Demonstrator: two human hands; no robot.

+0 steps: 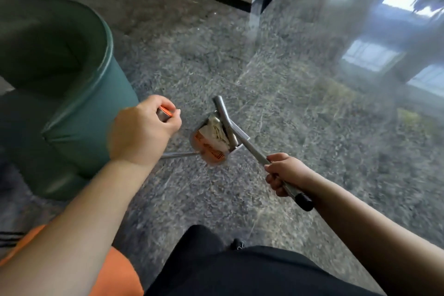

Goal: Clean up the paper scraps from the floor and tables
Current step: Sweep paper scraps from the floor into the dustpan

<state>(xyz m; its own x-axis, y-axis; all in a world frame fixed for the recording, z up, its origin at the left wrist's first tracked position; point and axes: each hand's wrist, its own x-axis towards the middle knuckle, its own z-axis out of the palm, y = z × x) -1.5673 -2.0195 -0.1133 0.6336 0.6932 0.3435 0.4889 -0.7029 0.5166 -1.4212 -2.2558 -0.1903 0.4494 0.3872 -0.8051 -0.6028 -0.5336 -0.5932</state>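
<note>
Scraps (217, 131) lie in dustpan (211, 144), apart from both hands' fingers (274, 176) gripping handles.

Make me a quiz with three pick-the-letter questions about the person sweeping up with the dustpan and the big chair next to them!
1. Where is the green armchair?
A. On the person's left
B. On the person's right
C. Behind the far wall

2. What colour is the cap on the handle held by the left hand?
A. Blue
B. Orange
C. White

3. What is the state of the dustpan?
A. Holding nothing
B. Holding paper scraps
C. Full of water

Answers:
1. A, the armchair fills the left side of the view, beside the left arm.
2. B, an orange cap shows above the curled fingers.
3. B, pale paper scraps lie inside the pan, which the right hand carries by its metal handle.
</note>
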